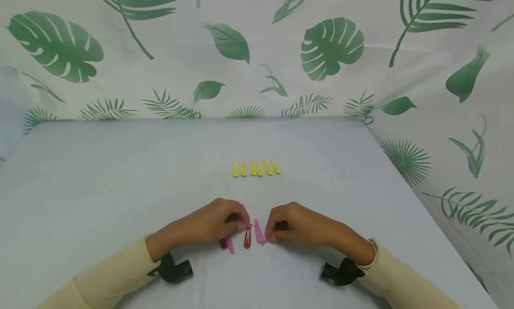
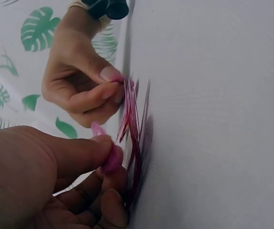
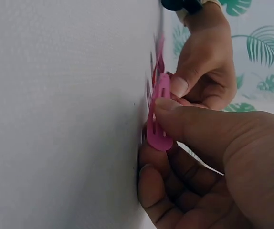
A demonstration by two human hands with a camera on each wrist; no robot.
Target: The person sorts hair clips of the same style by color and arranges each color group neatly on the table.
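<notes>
My left hand (image 1: 221,219) pinches a pink hair clip (image 2: 111,161) between thumb and fingers, low over the table. My right hand (image 1: 295,224) pinches another pink hair clip (image 3: 160,117), its slotted face showing in the right wrist view. Between the hands lie a red hair clip (image 1: 247,238) and a pink hair clip (image 1: 259,232), side by side. Under the left hand's edge a further pink clip (image 1: 230,245) overlaps a red clip (image 1: 223,244), which the hand partly hides.
Several yellow hair clips (image 1: 252,168) stand in a row farther back on the white table (image 1: 120,166). A leaf-printed cloth (image 1: 265,45) hangs behind and along the right side. Each wrist carries a black camera mount (image 1: 175,269).
</notes>
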